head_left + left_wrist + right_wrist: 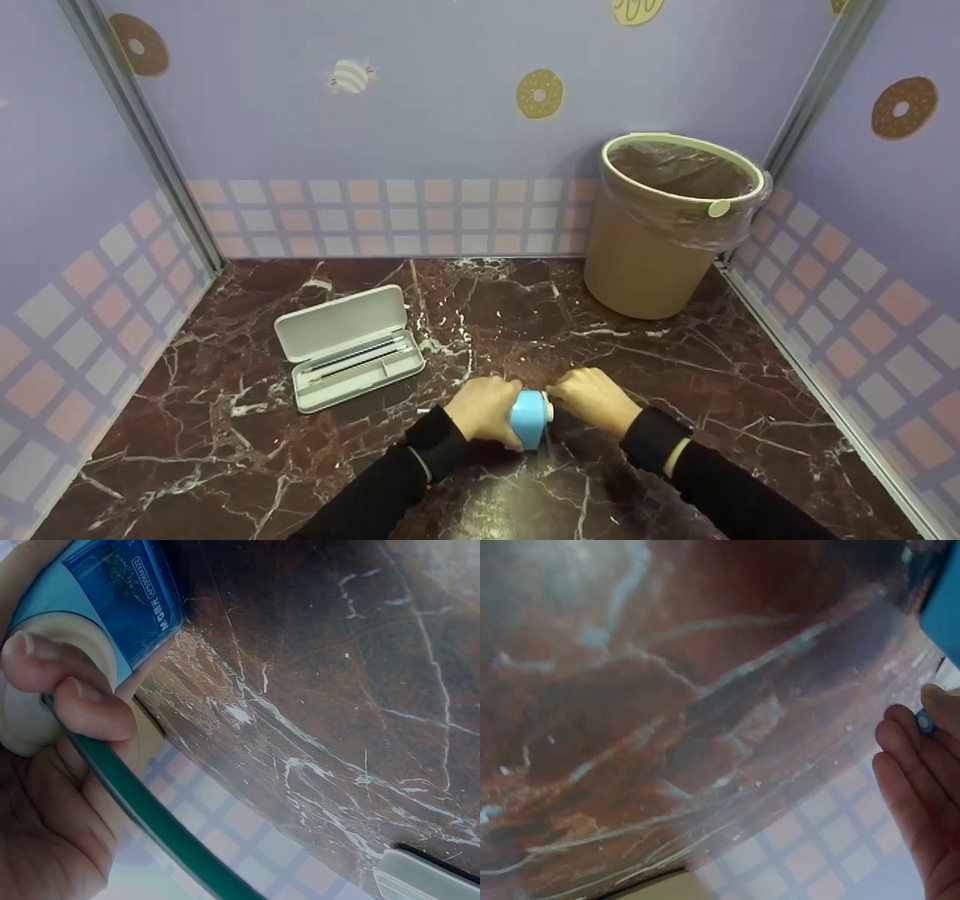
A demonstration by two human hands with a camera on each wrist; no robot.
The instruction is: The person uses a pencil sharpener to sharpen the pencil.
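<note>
My left hand [484, 409] grips a light blue pencil sharpener [529, 421] low over the table. In the left wrist view, a dark green pencil [150, 806] runs into the sharpener's round cream front [71, 626], with the left fingertips curled against it. At the sharpener's other side, my right hand [592, 401] is close by the cream end. The right wrist view shows its thumb and fingers pinching a small blue crank knob [925, 721] with a white centre. Much of the sharpener is hidden by the left hand.
An open white pencil case [352, 352] with a few slim pencils lies to the left. A tan bin [645, 262] with a clear liner stands at the back right. Patterned walls [450, 112] border the dark marble table [262, 450] on three sides.
</note>
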